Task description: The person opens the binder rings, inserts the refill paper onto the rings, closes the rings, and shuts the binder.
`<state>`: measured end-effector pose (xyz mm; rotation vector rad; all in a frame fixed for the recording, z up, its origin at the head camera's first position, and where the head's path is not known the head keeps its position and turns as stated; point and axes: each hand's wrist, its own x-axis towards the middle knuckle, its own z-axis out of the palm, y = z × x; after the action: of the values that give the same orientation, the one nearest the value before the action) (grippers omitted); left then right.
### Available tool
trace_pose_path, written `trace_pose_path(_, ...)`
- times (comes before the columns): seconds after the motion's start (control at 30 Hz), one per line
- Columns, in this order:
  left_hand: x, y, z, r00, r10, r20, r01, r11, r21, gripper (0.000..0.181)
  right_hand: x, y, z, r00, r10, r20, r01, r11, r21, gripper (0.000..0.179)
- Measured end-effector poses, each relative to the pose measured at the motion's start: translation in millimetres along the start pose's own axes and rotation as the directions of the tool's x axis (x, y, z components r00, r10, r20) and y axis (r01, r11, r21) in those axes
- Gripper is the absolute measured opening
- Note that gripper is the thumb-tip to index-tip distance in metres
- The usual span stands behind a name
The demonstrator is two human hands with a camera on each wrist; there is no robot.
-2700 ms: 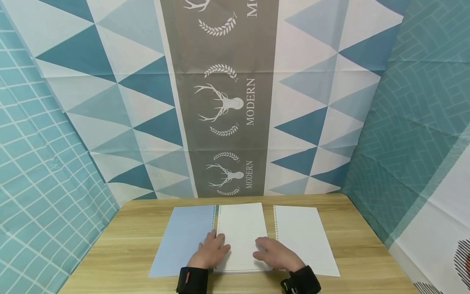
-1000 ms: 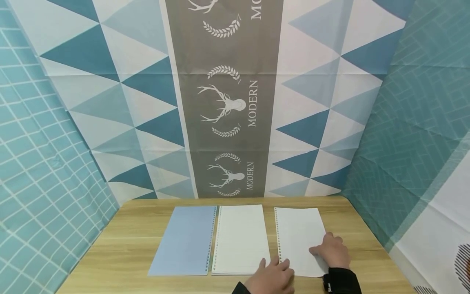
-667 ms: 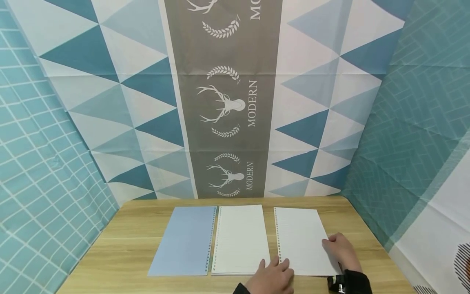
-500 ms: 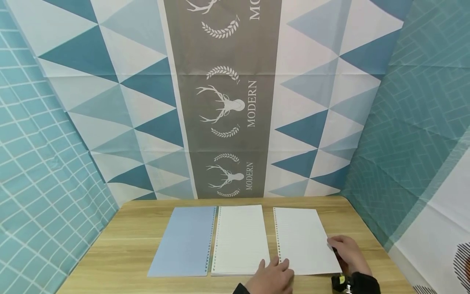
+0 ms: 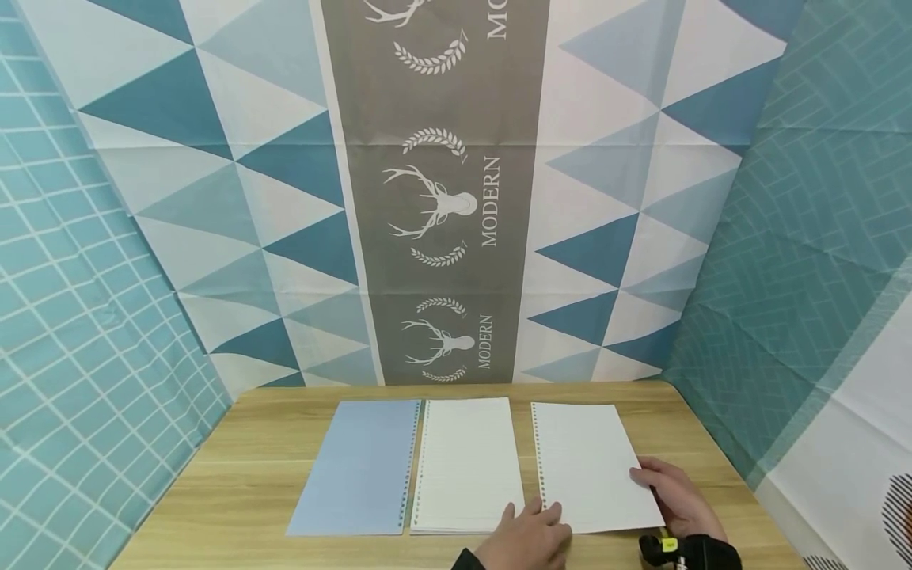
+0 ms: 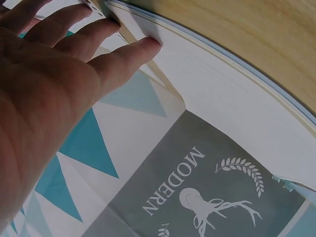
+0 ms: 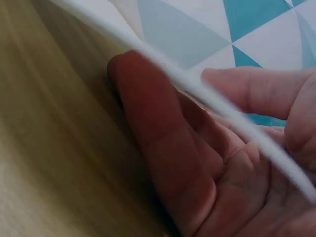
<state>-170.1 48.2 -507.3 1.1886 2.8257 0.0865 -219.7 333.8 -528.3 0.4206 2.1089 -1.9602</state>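
Observation:
A stack of white lined loose-leaf paper (image 5: 587, 467), punched with holes down its left side, lies at the right of the table. My right hand (image 5: 680, 499) holds its right edge, thumb above and fingers beneath, and that edge is raised off the wood. In the right wrist view the paper's edge (image 7: 232, 113) runs between thumb and fingers. My left hand (image 5: 530, 534) has its fingers spread at the near left corner of this stack, beside the middle cream stack of punched paper (image 5: 466, 467). In the left wrist view one fingertip overlaps the cream paper (image 6: 197, 74).
A light blue punched cover (image 5: 359, 467) lies left of the cream stack, its holes facing that stack. All of it rests on a wooden table (image 5: 242, 475). Patterned cloth walls (image 5: 435, 198) rise behind and at both sides.
Both hands have moved right from the cream stack. My right hand has slid to the right-hand paper's edge, gripped it and raised it slightly. The left hand has stayed still over the last second.

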Motion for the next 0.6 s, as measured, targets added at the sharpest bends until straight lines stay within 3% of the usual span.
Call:
trace_pose_path(0.3, -3.0, -1.3, -1.1, 0.999, 0.036, -0.017, -0.035, 0.999, 0.027, 0.014, 3.6, 1.5, 4.7, 0.999, -0.03, -0.027, 0.027, 0.995, -0.097, 0.065)
trace_pose_path(0.6, -6.9, -7.3, -6.6, 0.993, 0.054, -0.105, -0.058, 0.998, -0.036, 0.015, 2.5, 2.0, 1.8, 0.997, -0.069, -0.021, 0.07, 0.997, 0.015, 0.058)
